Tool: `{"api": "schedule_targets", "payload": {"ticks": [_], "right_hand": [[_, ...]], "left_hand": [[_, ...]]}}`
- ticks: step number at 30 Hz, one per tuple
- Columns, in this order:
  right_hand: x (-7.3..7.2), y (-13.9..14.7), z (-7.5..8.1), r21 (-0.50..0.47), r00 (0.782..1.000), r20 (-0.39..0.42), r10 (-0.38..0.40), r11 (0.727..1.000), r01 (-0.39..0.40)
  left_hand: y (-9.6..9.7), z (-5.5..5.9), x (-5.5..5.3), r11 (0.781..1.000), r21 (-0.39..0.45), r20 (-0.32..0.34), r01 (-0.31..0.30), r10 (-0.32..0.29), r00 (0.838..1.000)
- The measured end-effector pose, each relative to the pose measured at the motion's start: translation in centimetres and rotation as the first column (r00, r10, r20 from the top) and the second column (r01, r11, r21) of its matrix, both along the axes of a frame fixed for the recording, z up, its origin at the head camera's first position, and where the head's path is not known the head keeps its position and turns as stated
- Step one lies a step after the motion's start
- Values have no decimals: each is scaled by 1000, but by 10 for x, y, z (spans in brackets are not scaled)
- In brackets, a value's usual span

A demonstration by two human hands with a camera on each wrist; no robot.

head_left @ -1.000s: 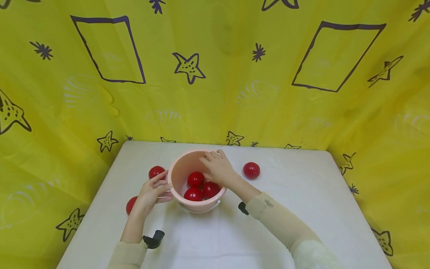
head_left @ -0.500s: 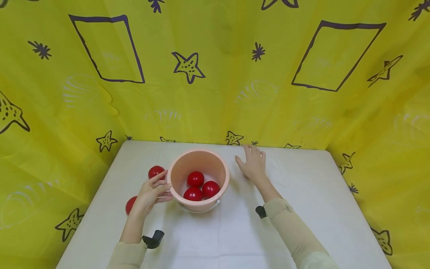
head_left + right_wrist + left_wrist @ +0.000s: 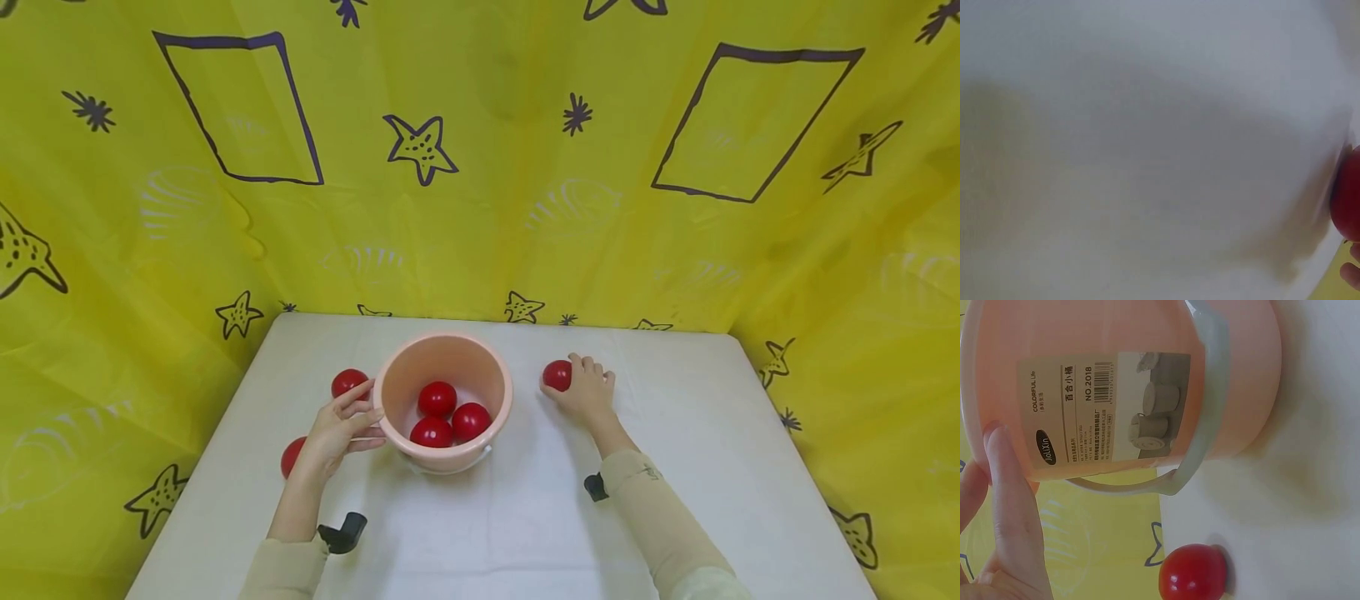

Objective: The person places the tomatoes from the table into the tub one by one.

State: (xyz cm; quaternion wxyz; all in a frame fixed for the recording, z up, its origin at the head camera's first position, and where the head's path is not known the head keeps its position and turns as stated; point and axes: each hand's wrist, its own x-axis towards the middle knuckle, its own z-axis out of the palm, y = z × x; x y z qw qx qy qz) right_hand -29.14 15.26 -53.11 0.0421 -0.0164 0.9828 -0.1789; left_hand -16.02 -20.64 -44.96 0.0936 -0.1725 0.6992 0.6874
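A pale pink bucket (image 3: 393,367) stands on the table with three glossy round red fruits (image 3: 438,400) inside; whether they are tomatoes is hard to tell. My left hand (image 3: 333,433) rests against the bucket's left side, its fairly straight fingers touching the rim and outer wall. In the left wrist view a digit (image 3: 1007,481) lies on the wall beside the printed label (image 3: 1104,409). To the right of the bucket my right hand (image 3: 588,392) grips another round red fruit (image 3: 557,375), fingers and thumb around it. The right wrist view shows part of that fruit (image 3: 1349,200) at its edge.
Two more red fruits lie left of the bucket: one farther back (image 3: 348,383), and a nearer one (image 3: 292,457) partly hidden by the left arm. A white cloth covers the table (image 3: 495,533). Yellow patterned curtain (image 3: 480,225) surrounds the back and sides.
My right hand has come out of the bucket, moved right past its rim, then come down and gripped the fruit there. My left hand and the bucket have stayed put.
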Motion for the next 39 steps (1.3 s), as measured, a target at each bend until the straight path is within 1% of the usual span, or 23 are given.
{"api": "schedule_targets", "payload": {"ticks": [4,9,15,18,20,24,27,30,31,33,35,37,39], "right_hand": [[0,2,-7,-3,1000,17,-7,1000,7],[-2,3,-14,-1,1000,14,-5,1000,5],[-3,4,-16,13,1000,-4,11,1000,-11],[-2,3,-10,3,999,-29,30,1000,-30],[-2,-1,-2,-5,997,-63,48,999,-48],[-3,-13,23,0,982,-165,92,996,-93],[-3,-26,46,5,962,-246,122,992,-124],[0,-40,70,0,936,-317,156,986,-164],[1,-46,77,2,924,-342,171,983,-182],[6,-57,90,18,896,-389,213,975,-223],[10,-69,101,52,862,-430,267,961,-271],[16,-83,108,92,825,-456,333,940,-328],[22,-96,113,136,793,-459,401,914,-383]], "left_hand": [[0,0,0,1000,1,-1,2,-2,1000],[0,0,0,1000,2,-1,2,-2,1000],[0,1,0,1000,6,5,1,-1,1000],[0,1,0,1000,8,6,3,-3,1000],[0,2,0,1000,7,6,4,-4,1000],[-1,1,1,1000,3,6,3,-3,1000],[-1,1,1,1000,3,6,4,-4,1000],[0,1,1,1000,6,8,4,-4,1000],[0,1,1,1000,7,9,3,-3,1000],[0,1,1,1000,7,10,1,-1,1000],[0,1,0,1000,6,8,0,0,1000],[-1,0,0,1000,5,6,1,-1,1000],[-1,0,1,1000,4,5,1,-1,1000]]}}
